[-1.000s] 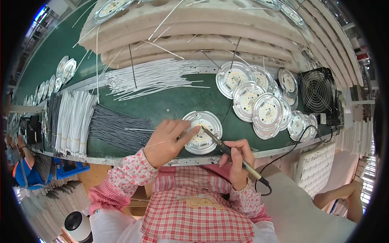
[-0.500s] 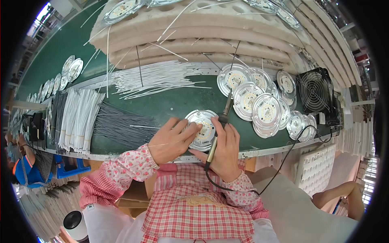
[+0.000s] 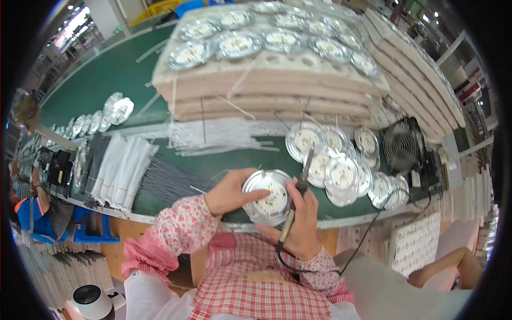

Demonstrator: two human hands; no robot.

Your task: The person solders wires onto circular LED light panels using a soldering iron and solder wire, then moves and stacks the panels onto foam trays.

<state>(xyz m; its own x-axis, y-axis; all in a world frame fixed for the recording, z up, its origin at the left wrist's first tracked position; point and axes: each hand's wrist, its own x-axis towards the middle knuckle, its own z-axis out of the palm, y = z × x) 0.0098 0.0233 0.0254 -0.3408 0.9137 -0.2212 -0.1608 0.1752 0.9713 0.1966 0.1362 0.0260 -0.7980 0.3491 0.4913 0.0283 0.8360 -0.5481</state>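
Observation:
A round silver LED lamp plate (image 3: 268, 205) with a pale circuit board in its middle is in front of me at the bench's near side. My left hand (image 3: 233, 191) is closed on its left edge, the thumb lying over the face and the fingers at the far rim. In my right hand (image 3: 302, 224) is a soldering iron (image 3: 287, 226), its tip pointing up and away from me. Fingers of that same hand reach the plate's right edge. The iron's black cord (image 3: 281, 255) loops below the wrist. Whether the plate touches the bench, I cannot tell.
More lamp plates (image 3: 342, 175) are piled at the right beside a black fan (image 3: 401, 145). White wires (image 3: 218, 133), bundled white wires (image 3: 120, 170) and dark wires (image 3: 169, 181) lie on the green bench. Behind stand stacked foam trays (image 3: 277, 80) bearing plates. A person (image 3: 37, 213) is far left.
My view has tilted upward, showing more of the foam trays. My left hand has gone from fingers over the plate to gripping its edge with the thumb on top. The right hand keeps the iron.

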